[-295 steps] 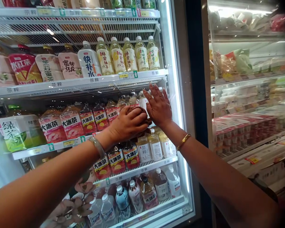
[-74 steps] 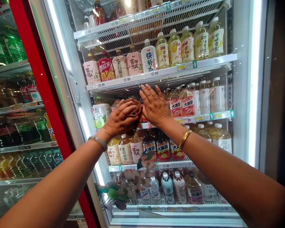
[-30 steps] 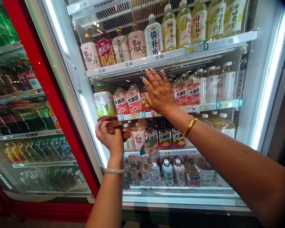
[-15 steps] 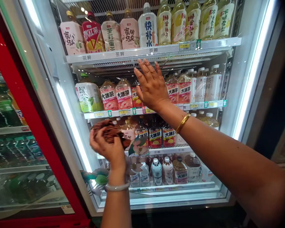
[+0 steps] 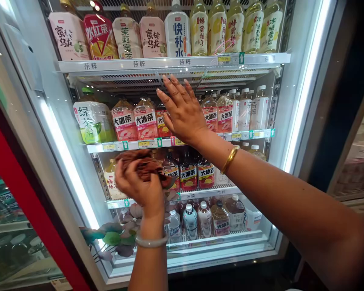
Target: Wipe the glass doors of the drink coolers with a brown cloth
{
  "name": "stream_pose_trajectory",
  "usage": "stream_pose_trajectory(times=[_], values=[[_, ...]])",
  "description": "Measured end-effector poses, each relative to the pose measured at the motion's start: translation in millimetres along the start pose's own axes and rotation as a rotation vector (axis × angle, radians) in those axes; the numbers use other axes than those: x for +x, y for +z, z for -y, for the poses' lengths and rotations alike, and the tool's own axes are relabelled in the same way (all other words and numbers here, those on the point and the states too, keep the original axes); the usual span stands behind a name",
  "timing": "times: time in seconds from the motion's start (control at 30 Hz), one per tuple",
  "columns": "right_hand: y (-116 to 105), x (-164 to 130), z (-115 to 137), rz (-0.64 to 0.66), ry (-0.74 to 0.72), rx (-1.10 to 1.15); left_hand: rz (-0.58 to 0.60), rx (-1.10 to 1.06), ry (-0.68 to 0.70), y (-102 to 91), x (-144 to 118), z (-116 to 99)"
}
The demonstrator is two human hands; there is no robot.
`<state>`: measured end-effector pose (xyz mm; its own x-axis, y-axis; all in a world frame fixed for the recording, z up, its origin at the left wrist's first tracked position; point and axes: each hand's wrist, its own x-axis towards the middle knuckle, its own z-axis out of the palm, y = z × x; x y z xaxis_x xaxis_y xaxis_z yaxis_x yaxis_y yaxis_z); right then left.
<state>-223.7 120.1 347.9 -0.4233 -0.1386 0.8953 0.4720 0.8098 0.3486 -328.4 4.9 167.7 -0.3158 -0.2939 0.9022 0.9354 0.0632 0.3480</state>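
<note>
Left hand (image 5: pixel 136 184) w/ brown rag (image 5: pixel 144 165) bunched in its grip has dropped off the fridge door glass (image 5: pixel 261 169), wiping paused; right hand (image 5: pixel 182 111) flat, fingers spread, still braced on it.

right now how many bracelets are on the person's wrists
2: a gold bangle on the right wrist, behind the right hand flat on the fridge glass, and a pale bangle on the left wrist, below the left hand gripping a brown cloth.

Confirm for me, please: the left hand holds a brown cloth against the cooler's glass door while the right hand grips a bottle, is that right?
Not quite. In the head view the right hand grips nothing; it lies flat and open on the glass door. The left hand does hold the brown cloth.
</note>
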Motion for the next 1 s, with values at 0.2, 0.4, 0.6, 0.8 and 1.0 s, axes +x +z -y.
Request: stream_pose_trajectory(times=[0.2,0.4,0.6,0.8,1.0], values=[[-9.3,-85.2,3.8,0.035,-0.02,-0.014,0.193,-0.061,0.182,13.3,-26.3,-34.7],[-14.6,-180.2,-8.1,0.015,0.191,-0.028,0.172,-0.052,0.213,14.1,-24.9,-35.4],[-8.8,-208.8,-6.4,-0.04,0.307,0.009,0.22,-0.093,0.335,19.2,-50.3,-52.2],[-8.7,-231.3,-8.4,-0.088,0.362,0.025,0.293,-0.181,0.437,26.1,-61.7,-55.4],[-8.3,-240.0,-15.3,-0.088,0.342,0.047,0.146,-0.118,0.322,34.3,-67.3,-66.6]])
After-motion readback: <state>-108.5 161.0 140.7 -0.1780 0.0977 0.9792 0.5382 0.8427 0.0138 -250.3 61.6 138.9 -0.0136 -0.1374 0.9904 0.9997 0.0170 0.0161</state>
